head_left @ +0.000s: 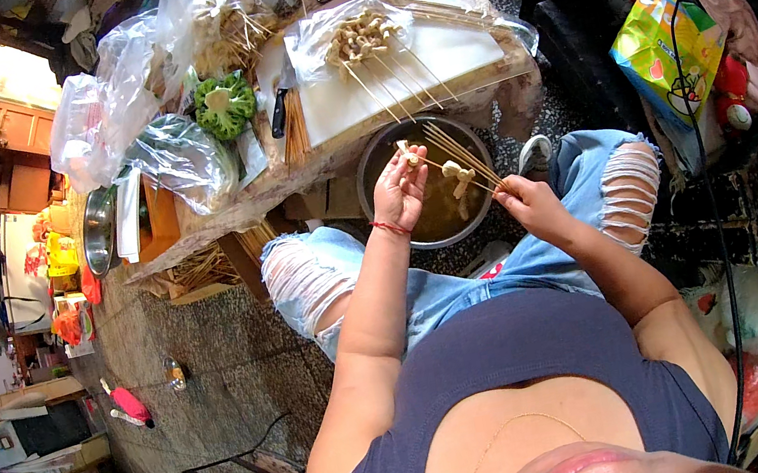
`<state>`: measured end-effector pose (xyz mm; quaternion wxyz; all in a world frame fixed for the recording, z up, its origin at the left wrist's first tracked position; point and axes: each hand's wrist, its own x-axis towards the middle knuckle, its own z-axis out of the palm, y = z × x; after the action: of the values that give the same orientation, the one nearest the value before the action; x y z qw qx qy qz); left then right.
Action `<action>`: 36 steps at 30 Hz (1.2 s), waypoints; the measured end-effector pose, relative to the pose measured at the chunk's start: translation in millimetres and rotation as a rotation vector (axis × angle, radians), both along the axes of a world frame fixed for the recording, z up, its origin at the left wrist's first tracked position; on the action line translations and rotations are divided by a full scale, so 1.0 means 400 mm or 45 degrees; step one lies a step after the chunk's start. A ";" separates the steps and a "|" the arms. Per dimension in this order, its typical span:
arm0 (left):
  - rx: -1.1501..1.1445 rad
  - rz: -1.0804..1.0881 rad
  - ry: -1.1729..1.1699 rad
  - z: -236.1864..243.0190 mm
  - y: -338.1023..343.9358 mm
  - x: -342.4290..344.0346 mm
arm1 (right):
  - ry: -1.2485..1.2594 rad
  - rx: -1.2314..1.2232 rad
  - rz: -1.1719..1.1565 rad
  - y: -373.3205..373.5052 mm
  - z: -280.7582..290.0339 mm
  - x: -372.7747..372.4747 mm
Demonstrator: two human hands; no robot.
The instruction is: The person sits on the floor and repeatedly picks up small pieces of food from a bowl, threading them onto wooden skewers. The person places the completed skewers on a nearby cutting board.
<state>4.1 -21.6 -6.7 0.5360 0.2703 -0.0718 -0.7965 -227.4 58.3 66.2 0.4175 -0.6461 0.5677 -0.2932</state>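
- Fingers of the left hand [400, 195] were closed in a pinch on a small pale piece of food [408, 155], likely because so slight a thing needed fingertip control.
- Gripped by the right hand [534, 203] were several bare sticks [459, 143] and a part-filled skewer [461, 185]; holding spares with it presumably saved reaching for each one.
- That skewer slanted over the basin [455, 240], its tip at the left fingers; whether it had pierced the pinched piece could not be told.
- Between the knees, close to the table [517, 103], the basin sat under both hands, probably to keep its brownish contents within reach and to catch drips.
- Loaded skewers [363, 39] lay on clear plastic atop a white board [461, 67], heads gathered and bare ends toward the person, perhaps for easy lifting.
- Beside the board, a black-handled knife [280, 113] and more sticks [294, 132] lay near the table's edge, seemingly for convenience.
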 end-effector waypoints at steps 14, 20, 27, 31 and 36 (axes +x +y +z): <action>0.051 0.046 0.370 -0.001 0.007 0.022 | 0.121 0.017 0.058 0.021 -0.003 -0.001; 0.040 0.050 0.199 0.004 0.007 0.017 | 0.176 -0.011 0.081 0.013 -0.002 0.014; -0.023 0.083 0.093 0.013 0.005 0.019 | 0.270 -0.070 0.099 0.010 0.014 0.019; -0.005 0.083 0.119 0.018 0.001 0.025 | 0.299 -0.075 0.103 0.009 0.014 0.019; -0.061 0.062 0.059 0.030 0.004 0.016 | 0.288 -0.120 0.097 0.006 0.008 0.019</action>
<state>10.5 -20.1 5.3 0.5631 0.2405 -0.0717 -0.7874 -219.7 60.9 69.3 0.3308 -0.7149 0.5718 -0.2290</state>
